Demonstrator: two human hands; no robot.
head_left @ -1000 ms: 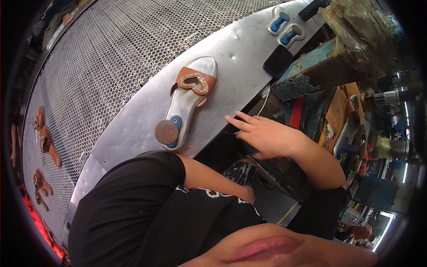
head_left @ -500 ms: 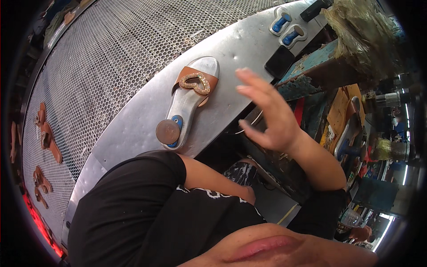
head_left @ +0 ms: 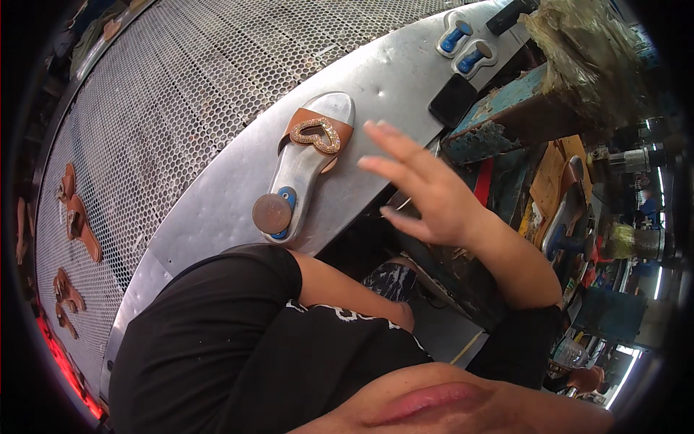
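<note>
The strap (head_left: 303, 118) already sits over the last (head_left: 297, 170), which lies on the surface (head_left: 206, 206) — what remains, I can't tell. Right hand (head_left: 442, 199) loosely spread, empty, near it; left hand hidden — state unclear.

The left hand is hidden, the right hand (head_left: 437, 199) slightly blurred, and a brown item (head_left: 22, 230) at left too dim to tell.

The black short-sleeved shirt (head_left: 210, 325) bears white marks (head_left: 348, 315), possibly lettering.
</note>
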